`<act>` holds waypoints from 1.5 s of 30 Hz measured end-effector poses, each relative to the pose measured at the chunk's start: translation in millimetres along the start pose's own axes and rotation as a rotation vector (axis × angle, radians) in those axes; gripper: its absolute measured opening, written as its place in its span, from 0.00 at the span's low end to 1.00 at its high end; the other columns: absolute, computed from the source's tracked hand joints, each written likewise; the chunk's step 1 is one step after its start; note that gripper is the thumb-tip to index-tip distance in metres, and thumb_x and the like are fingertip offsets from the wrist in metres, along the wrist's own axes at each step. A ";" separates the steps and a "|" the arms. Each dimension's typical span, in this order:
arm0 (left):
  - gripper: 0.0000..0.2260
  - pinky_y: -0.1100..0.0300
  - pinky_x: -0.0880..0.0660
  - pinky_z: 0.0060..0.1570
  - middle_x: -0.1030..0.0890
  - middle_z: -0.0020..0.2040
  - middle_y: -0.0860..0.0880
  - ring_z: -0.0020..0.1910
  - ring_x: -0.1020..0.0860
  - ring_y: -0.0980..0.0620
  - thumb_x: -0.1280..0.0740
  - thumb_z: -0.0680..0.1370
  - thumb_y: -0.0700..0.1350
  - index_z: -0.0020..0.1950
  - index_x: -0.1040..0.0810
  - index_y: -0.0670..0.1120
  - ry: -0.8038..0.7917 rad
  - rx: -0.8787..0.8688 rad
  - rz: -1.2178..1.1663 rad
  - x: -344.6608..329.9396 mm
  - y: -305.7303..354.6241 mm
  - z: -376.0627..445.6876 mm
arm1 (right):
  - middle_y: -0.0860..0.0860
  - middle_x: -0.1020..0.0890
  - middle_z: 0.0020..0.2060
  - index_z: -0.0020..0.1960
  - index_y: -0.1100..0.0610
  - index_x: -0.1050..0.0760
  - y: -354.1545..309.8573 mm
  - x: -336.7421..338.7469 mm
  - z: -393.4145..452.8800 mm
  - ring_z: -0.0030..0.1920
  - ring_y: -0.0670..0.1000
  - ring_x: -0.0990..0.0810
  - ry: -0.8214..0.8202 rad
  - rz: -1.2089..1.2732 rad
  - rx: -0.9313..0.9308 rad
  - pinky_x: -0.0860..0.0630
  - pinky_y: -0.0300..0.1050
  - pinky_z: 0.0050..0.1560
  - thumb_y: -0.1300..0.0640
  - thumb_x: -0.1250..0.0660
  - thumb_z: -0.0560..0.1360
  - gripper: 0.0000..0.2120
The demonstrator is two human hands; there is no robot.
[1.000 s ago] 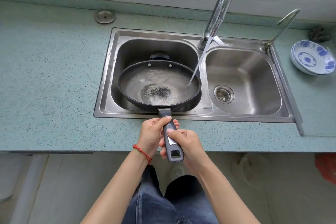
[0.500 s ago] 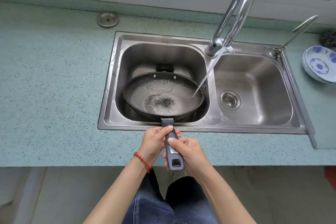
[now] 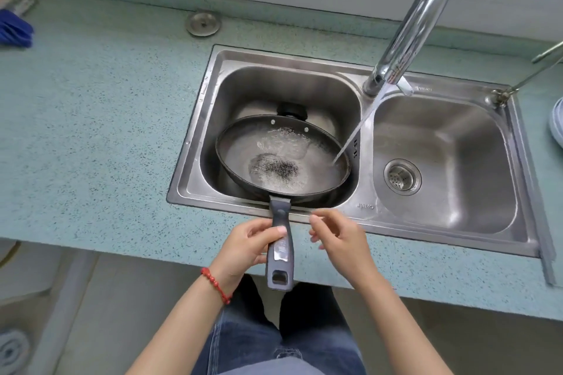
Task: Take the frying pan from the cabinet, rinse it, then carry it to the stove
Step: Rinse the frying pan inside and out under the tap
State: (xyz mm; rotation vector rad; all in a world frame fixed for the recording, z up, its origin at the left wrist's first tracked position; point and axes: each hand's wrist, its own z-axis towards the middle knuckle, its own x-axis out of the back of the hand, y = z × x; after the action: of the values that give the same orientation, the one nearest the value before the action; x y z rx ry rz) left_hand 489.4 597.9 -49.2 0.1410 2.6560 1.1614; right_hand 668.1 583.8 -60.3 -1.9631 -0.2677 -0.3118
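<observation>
A dark frying pan [image 3: 283, 158] sits over the left basin of a steel double sink [image 3: 359, 204], with water pooled in it. Its grey handle [image 3: 281, 246] sticks out toward me across the counter edge. My left hand [image 3: 248, 248], with a red bead bracelet at the wrist, is closed around the handle. My right hand [image 3: 338, 237] hovers just right of the handle, fingers apart, holding nothing. A chrome faucet [image 3: 417, 21] pours a thin stream of water [image 3: 355, 134] onto the pan's right rim.
The speckled green counter [image 3: 100, 131] surrounds the sink. A round metal cap [image 3: 203, 23] lies behind the left basin. A blue object [image 3: 13, 30] sits at the far left, a plate edge [image 3: 557, 122] at the far right. A black knob [image 3: 292, 109] shows behind the pan.
My right hand has let go of the pan handle and moved to the right with its fingers spread. My left hand still holds the handle. The view has shifted left and closer.
</observation>
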 end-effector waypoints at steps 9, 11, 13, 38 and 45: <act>0.04 0.63 0.24 0.27 0.18 0.38 0.39 0.32 0.19 0.48 0.32 0.70 0.41 0.39 0.18 0.40 0.218 0.018 -0.158 -11.6 -0.4 -11.4 | 0.53 0.22 0.33 0.49 0.62 0.25 1.8 105.0 133.9 0.26 0.45 0.21 0.303 0.190 -0.078 0.25 0.35 0.23 0.58 0.41 0.77 0.09; 0.05 0.63 0.24 0.26 0.18 0.37 0.38 0.30 0.20 0.49 0.33 0.71 0.38 0.41 0.19 0.37 0.238 0.024 -0.150 -15.1 1.3 -10.3 | 0.54 0.22 0.33 0.50 0.63 0.26 -11.7 120.3 160.9 0.29 0.50 0.21 0.335 0.235 -0.077 0.23 0.38 0.23 0.55 0.42 0.77 0.11; 0.05 0.64 0.25 0.25 0.17 0.34 0.41 0.28 0.20 0.51 0.34 0.71 0.37 0.42 0.20 0.35 0.249 0.032 -0.146 -18.0 3.0 -10.2 | 0.54 0.22 0.34 0.47 0.62 0.28 -23.6 131.8 183.3 0.30 0.53 0.20 0.362 0.289 -0.081 0.22 0.40 0.25 0.53 0.42 0.78 0.12; 0.08 0.63 0.26 0.30 0.20 0.41 0.36 0.31 0.24 0.49 0.31 0.63 0.43 0.37 0.16 0.41 0.294 0.033 -0.174 -22.2 3.8 -8.0 | 0.51 0.27 0.26 0.33 0.55 0.33 -31.8 106.2 218.1 0.19 0.41 0.24 0.455 0.478 -0.025 0.31 0.33 0.18 0.59 0.42 0.78 0.14; 0.03 0.66 0.27 0.23 0.19 0.30 0.44 0.24 0.23 0.54 0.32 0.70 0.37 0.39 0.19 0.37 0.248 0.005 -0.164 -21.3 3.1 -7.4 | 0.51 0.25 0.26 0.33 0.54 0.31 -31.9 107.1 206.4 0.19 0.41 0.24 0.439 0.425 -0.074 0.28 0.35 0.22 0.57 0.41 0.78 0.14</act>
State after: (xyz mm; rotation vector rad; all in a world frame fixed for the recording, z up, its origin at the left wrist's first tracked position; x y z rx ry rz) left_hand 508.1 590.9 -38.2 -0.2314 2.8162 1.1867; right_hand 778.0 790.5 -76.6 -1.9089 0.4441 -0.4639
